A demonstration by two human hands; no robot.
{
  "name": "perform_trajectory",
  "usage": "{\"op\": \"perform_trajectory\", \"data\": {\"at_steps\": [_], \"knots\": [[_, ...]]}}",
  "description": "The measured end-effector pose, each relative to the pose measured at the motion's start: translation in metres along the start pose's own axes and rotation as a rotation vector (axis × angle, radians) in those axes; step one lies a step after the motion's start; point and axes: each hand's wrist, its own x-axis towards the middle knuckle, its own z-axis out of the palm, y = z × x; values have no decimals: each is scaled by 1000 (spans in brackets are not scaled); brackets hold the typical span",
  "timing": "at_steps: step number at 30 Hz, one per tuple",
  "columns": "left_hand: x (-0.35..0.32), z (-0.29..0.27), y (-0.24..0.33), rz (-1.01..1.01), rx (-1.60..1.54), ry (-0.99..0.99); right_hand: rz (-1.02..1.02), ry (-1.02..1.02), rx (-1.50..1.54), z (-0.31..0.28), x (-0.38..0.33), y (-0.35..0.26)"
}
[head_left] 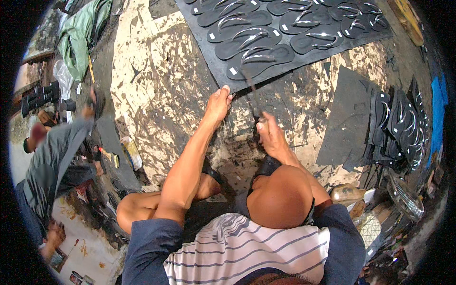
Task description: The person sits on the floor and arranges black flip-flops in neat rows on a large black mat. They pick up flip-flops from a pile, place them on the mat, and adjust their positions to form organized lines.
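At the near corner of a black rubber sheet (219, 70), my left hand (220, 104) pinches the edge between thumb and fingers. On that sheet lie several black flip-flops with shiny silver straps; the nearest flip-flop (261, 61) is just beyond the corner. My right hand (271, 135) is closed around the handle of a knife (257, 102). Its long thin blade points away from me, over the sheet's near edge, and is blurred. Whether the blade touches the rubber I cannot tell.
Under the sheet is a pale, black-smeared board (156, 80). To the right, a dark rubber piece (344, 123) lies beside a stack of flip-flops (403, 121). A metal fan (404, 197) stands near right. At left, another person (52, 164) sits reaching forward, near a green cloth (80, 38).
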Motion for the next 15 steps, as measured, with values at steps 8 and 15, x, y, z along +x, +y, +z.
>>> {"op": "perform_trajectory", "data": {"at_steps": [8,15], "knots": [[-27,3,32,-79,-304,-44,-94,38,-164,24,-3,-7],[-35,12,34,4,-215,-54,-317,152,-224,32,70,-38]]}}
